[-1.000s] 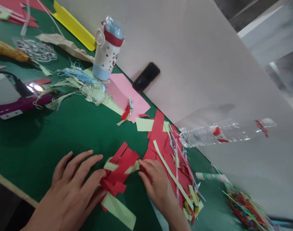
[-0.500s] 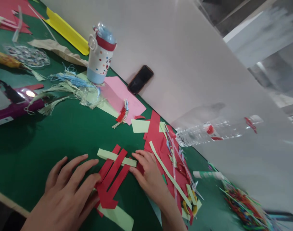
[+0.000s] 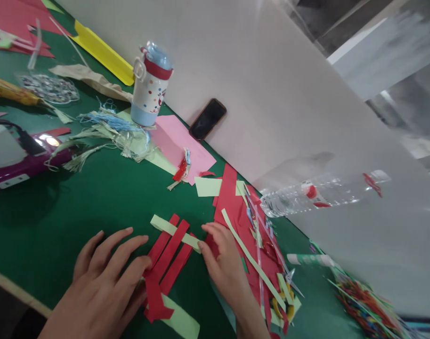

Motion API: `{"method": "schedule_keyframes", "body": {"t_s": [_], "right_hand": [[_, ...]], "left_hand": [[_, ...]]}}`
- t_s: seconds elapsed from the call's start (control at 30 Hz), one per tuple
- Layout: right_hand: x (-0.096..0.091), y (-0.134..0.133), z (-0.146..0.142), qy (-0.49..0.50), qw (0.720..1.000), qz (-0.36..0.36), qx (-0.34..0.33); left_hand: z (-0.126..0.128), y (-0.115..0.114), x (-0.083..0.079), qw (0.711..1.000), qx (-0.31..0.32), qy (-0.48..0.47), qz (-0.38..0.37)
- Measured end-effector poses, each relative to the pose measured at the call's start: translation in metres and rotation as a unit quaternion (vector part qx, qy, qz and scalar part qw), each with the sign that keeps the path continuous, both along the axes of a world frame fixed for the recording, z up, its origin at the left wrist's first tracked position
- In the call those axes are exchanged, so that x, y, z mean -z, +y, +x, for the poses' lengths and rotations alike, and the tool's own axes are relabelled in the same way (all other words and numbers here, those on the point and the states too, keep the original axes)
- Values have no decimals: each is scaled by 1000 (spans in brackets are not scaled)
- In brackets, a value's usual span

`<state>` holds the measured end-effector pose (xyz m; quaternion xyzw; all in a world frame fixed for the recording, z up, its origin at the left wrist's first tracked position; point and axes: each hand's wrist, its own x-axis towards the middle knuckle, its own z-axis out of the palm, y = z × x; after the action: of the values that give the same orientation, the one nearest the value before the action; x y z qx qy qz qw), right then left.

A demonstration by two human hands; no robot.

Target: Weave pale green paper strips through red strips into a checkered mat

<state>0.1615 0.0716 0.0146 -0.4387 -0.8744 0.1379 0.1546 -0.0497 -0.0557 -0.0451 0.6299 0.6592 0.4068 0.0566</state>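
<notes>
Slit red paper (image 3: 172, 249) lies in front of me, its strips pointing away and a pale green paper strip (image 3: 169, 228) woven across them. At its left edge, my left hand (image 3: 105, 278) pinches the red paper between thumb and index finger, the other fingers stretched out. The thumb is partly hidden. My right hand (image 3: 226, 263) is at the green strip's right end, the thumb touching it and the index finger held apart. Below the red strips sits a wider pale green paper piece (image 3: 182, 318).
Red paper scraps (image 3: 231, 202), yellow-handled scissors (image 3: 288, 301) and a loose green strip (image 3: 252, 261) lie to the right. Behind are a drinking bottle (image 3: 149, 87), a phone (image 3: 207, 119) and pink paper (image 3: 186, 146). A clear plastic bottle (image 3: 320, 195) is at right, a purple power strip (image 3: 31, 162) at left.
The view has shifted slightly. The red paper's near end has bent and shifted, and the strips sit closer together. My right thumb and index finger have moved apart at the green strip's end.
</notes>
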Motion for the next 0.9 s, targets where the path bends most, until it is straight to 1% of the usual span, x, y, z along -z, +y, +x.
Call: {"method": "schedule_keyframes", "body": {"t_s": [0.07, 0.1, 0.23, 0.33, 0.43, 0.53, 0.6, 0.67, 0.73, 0.8, 0.9], "right_hand": [[-2, -8, -6, 2, 999, 38, -25], [-2, -12, -11, -1, 998, 44, -46], [1, -22, -41, -52, 991, 7, -124], [4, -20, -57, -88, 987, -25, -129], [1, -18, -59, -83, 985, -50, -145], [-4, -20, -45, -49, 983, -57, -169], [-4, -19, -31, -16, 989, -32, -140], [-1, -15, -17, 8, 996, 8, -85], [5, -10, -6, 13, 999, 27, -35], [9, -6, 1, 9, 1000, 20, -3], [11, -2, 0, -9, 1000, -21, 7]], "left_hand": [[-1, 0, 0, 1000, -3, 6, 3], [-2, 0, 0, 1000, 3, 21, 6], [-9, -1, 2, 993, 34, 108, 13], [-12, 0, 3, 992, 30, 122, 7], [-12, 1, 3, 993, 23, 114, 12], [-12, 0, 3, 992, 33, 122, 17], [-13, -1, 4, 991, 35, 131, 13], [-14, -1, 5, 991, 33, 127, 13], [-14, -1, 5, 993, 30, 118, 10], [-14, -1, 5, 992, 32, 118, 13], [-9, 0, 3, 995, 27, 99, 9]]}}
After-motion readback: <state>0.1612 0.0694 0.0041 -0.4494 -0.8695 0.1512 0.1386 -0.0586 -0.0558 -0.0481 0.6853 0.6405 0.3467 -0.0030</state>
